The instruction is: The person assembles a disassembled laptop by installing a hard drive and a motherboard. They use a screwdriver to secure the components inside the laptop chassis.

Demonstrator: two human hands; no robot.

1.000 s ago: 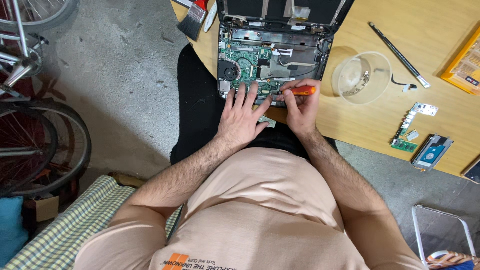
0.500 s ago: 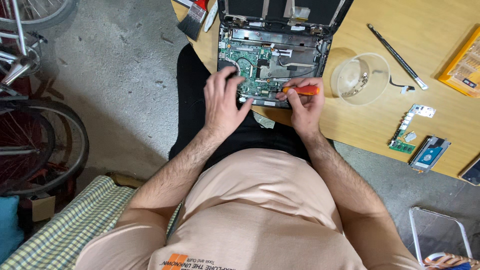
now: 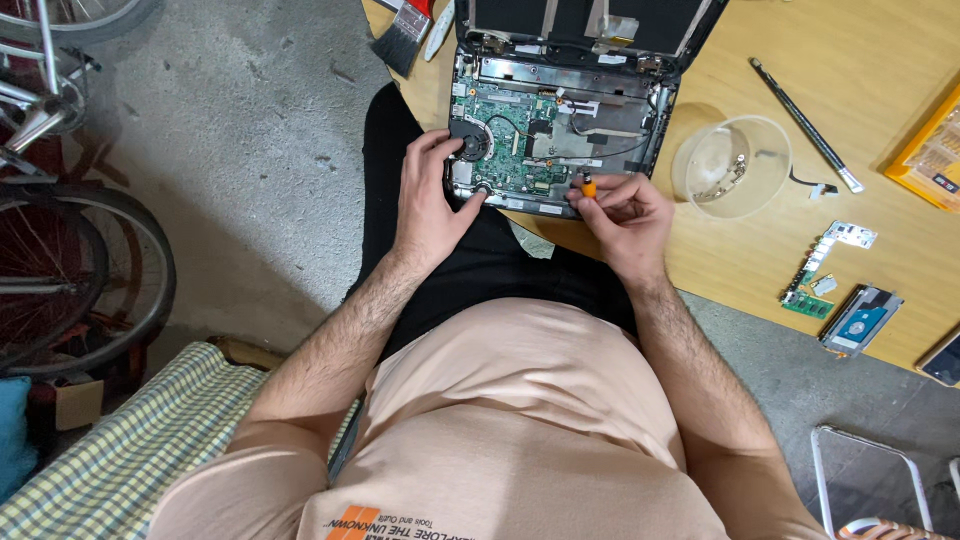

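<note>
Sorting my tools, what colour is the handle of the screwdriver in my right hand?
Orange; the screwdriver shows in the head view.

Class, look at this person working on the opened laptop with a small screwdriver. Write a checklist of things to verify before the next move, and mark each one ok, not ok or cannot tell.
1. Laptop lies open on the wooden table with its green board exposed: ok.
2. Left hand steadies the laptop's near left corner, fingers by the fan: ok.
3. Right hand grips the orange-handled screwdriver at the near edge: ok.
4. Screwdriver tip seated in a screw: cannot tell, the fingers hide it.
5. Clear plastic bowl with small parts stands within reach beside the laptop: ok.
6. Loose green circuit strip and drive lie apart from the hands: ok.
</note>
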